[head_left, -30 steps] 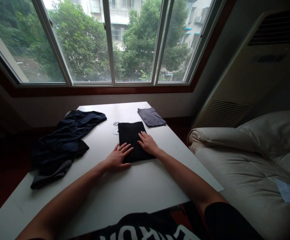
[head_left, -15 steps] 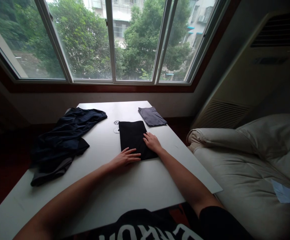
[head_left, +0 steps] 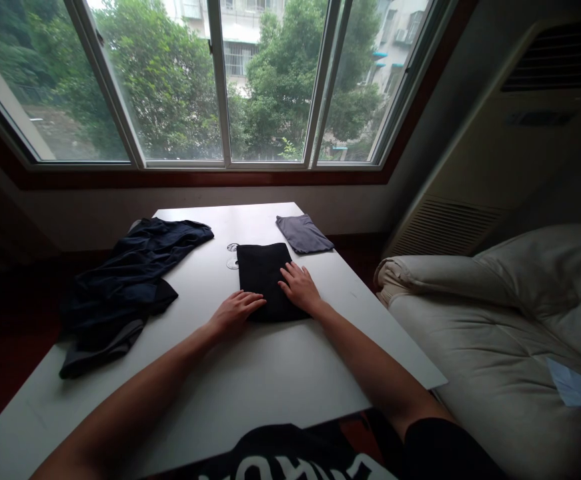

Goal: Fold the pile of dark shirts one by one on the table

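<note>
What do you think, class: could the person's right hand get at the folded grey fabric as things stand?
Probably yes: the right hand lies on the folded black fabric, and little but white tabletop shows between that hand and the grey fabric.

Since half a second ago, the left hand (head_left: 233, 313) has slid left along the black cloth (head_left: 264, 270), below the frame's centre, to its lower left corner; its fingers, spread wide a second ago, lie closer together. The right hand (head_left: 300, 288) has moved in from the cloth's right edge.
</note>
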A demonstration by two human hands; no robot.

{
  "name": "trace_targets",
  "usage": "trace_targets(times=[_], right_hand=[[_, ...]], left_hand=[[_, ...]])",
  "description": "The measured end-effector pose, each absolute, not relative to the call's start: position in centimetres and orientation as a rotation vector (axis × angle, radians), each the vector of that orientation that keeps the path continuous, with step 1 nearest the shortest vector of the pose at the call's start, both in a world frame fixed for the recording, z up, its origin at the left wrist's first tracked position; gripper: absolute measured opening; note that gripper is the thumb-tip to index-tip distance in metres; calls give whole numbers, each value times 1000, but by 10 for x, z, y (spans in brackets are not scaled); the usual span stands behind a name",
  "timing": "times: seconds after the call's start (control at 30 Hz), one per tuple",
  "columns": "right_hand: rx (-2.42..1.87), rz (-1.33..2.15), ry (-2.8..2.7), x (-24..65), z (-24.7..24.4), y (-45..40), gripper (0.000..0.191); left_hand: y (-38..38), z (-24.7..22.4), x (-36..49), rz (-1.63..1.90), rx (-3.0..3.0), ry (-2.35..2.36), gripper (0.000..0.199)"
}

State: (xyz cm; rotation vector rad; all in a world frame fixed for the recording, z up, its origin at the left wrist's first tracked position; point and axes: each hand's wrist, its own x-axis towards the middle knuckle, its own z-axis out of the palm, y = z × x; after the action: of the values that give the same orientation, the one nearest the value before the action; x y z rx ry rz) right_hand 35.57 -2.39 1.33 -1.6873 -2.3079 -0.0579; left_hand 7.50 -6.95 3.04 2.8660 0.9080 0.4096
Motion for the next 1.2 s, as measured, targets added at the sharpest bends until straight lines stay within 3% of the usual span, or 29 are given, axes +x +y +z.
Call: trace_targets(times=[0.17, 0.47, 0.7, 0.93, 1.2], right_hand=[[-1564, 128, -2468, 329, 7, -36, 66], [-2026, 107, -2166, 368, 10, -22, 68], [-1656, 148, -2370, 307, 3, -52, 75], [-1867, 137, -2259, 321, 0, -47, 78], [-1948, 47, -2162, 337, 5, -41, 68]], left_hand=[[-70, 30, 69, 409, 2855, 940, 71], [-70, 24, 66, 462, 2804, 968, 71], [-61, 14, 64, 433, 2759, 1014, 82], [-64, 11, 64, 343, 2797, 1109, 85], [-67, 16, 62, 376, 2853, 1058, 85]])
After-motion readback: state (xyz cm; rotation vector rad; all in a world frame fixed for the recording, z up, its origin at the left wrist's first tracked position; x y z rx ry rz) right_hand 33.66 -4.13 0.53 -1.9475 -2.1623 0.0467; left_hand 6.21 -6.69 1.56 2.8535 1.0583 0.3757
